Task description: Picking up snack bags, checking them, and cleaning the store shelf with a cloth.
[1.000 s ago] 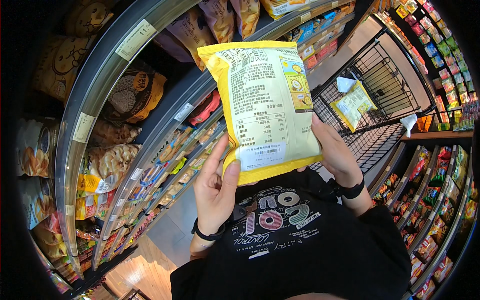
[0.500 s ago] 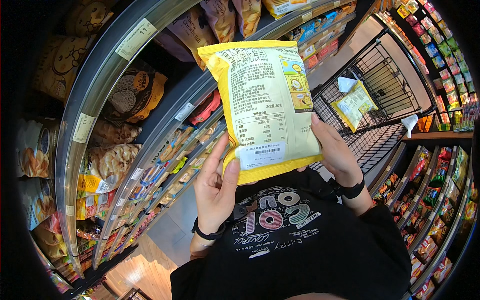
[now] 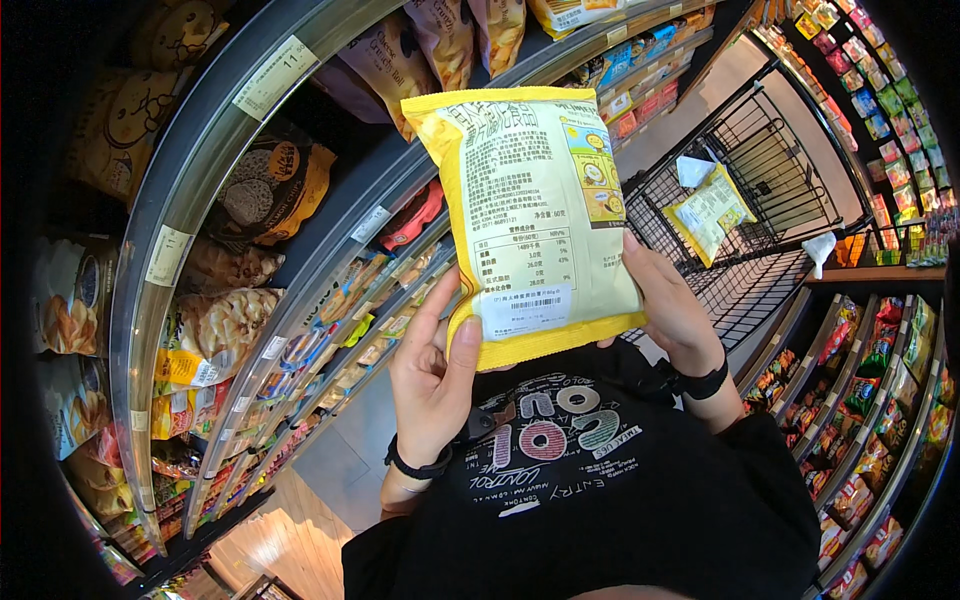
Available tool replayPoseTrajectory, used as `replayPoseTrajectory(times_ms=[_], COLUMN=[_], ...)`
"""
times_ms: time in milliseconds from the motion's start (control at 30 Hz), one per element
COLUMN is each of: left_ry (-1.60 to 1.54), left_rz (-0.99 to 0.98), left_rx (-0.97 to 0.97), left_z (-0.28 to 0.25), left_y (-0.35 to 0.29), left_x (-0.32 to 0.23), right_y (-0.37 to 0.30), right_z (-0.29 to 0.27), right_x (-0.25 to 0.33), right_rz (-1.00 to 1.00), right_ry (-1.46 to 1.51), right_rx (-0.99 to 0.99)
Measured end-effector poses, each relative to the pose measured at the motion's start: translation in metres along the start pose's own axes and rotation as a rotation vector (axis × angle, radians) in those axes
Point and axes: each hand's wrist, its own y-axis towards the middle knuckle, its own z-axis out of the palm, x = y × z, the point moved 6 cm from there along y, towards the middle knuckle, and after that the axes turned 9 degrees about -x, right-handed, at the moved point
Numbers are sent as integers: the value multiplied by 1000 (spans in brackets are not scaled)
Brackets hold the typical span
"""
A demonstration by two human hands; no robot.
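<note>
A yellow and pale green snack bag [image 3: 535, 220] is held up in front of my chest, its back with printed text, a table and a white barcode sticker facing me. My left hand [image 3: 435, 375] grips its lower left edge, thumb on the near face and fingers behind. On the lower right edge, my right hand [image 3: 675, 305] closes in the same way, with most of its fingers hidden behind the bag. Each wrist wears a black band.
Shelves of packaged snacks [image 3: 215, 335] curve along the left, with price labels on their rails. At the right back stands a black wire shopping cart [image 3: 800, 160] holding a similar yellow bag [image 3: 710, 215]. More snack shelves [image 3: 865, 400] line the right side.
The bag's top edge has dipped very slightly toward me. Both hands keep the same grip, and the rest looks unchanged.
</note>
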Motion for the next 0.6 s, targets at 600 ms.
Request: replayPoseTrajectory(times_ms=[600], left_ry=[-37], left_rz=[-103], left_rx=[-18], left_z=[-2], left_y=[-6], left_x=[8], right_y=[-2], right_z=[0], right_x=[-5], right_rz=[18], right_ry=[-2], right_rx=[3])
